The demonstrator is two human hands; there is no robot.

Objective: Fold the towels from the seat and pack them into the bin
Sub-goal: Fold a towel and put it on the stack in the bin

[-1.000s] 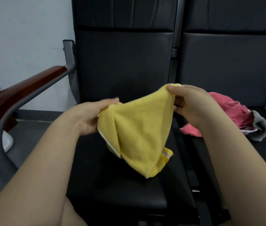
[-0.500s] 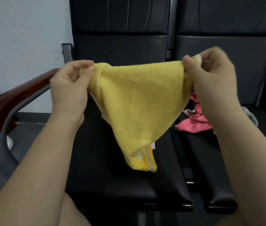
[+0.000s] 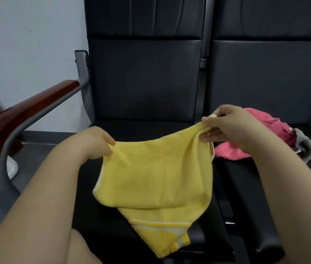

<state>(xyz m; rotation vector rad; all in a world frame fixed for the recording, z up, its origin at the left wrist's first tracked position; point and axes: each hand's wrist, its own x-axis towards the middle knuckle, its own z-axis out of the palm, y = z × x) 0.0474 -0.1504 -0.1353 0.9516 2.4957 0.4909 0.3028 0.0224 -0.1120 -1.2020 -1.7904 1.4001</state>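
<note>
Yellow terry-cloth towel with a white-striped hem [image 3: 154, 176] hung between the person's two bare hands, which were held apart over the seat. The left hand [image 3: 95, 143] had its fingers curled round the towel's upper left corner; the right hand [image 3: 227, 124], a little higher, pinched the bunched upper right corner between thumb and fingers. The top edge sagged between them. The cloth looked doubled, with an upper layer lying over a longer one whose striped end drooped towards the front of the black padded seat cushion [image 3: 151, 130]. Whether that end rested on the cushion I could not tell

To my eye this was the folding step for this one towel, early in the job: the layers were skewed and the corners did not meet. The next move, I judged, called for squaring the top edge, lowering the towel flat onto the cushion and matching corner to corner before folding again

On the neighbouring black seat [image 3: 255, 187], just beyond the right hand, lay a crumpled pink towel [image 3: 233, 152] with a grey cloth [image 3: 307, 147] touching its far side, both unfolded. A dark red wooden armrest on a grey metal frame [image 3: 27, 109] stood to the left, against a pale wall [image 3: 27, 35]. No bin was anywhere in sight, so packing had to wait
</note>
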